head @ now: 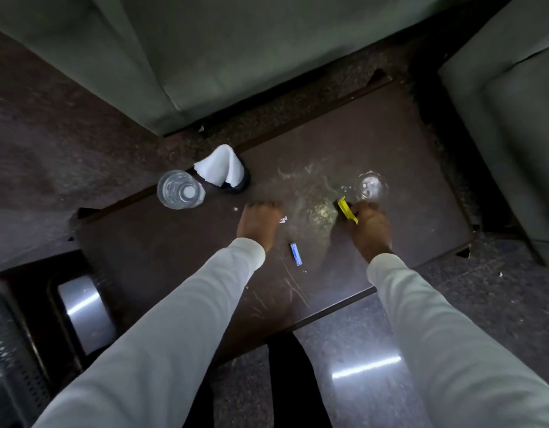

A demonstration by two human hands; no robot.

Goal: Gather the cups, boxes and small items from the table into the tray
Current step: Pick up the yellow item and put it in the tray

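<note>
Because the small things are spread out, both hands are stretched over the brown desk [375,143]. At the lower left, a dark holed tray [16,344] is seen, well apart from the hands, so things must be carried there. A clear cup [180,189] is stood at the desk's left edge, just beside a white cloth [220,165]. Another clear cup [370,185] is stood near the right hand [370,227], whose grip is curled round a yellow thing [347,210]. The left hand [257,223] is laid flat, fingers straight, holding nothing. A small blue thing [296,254] is left between the hands.
</note>
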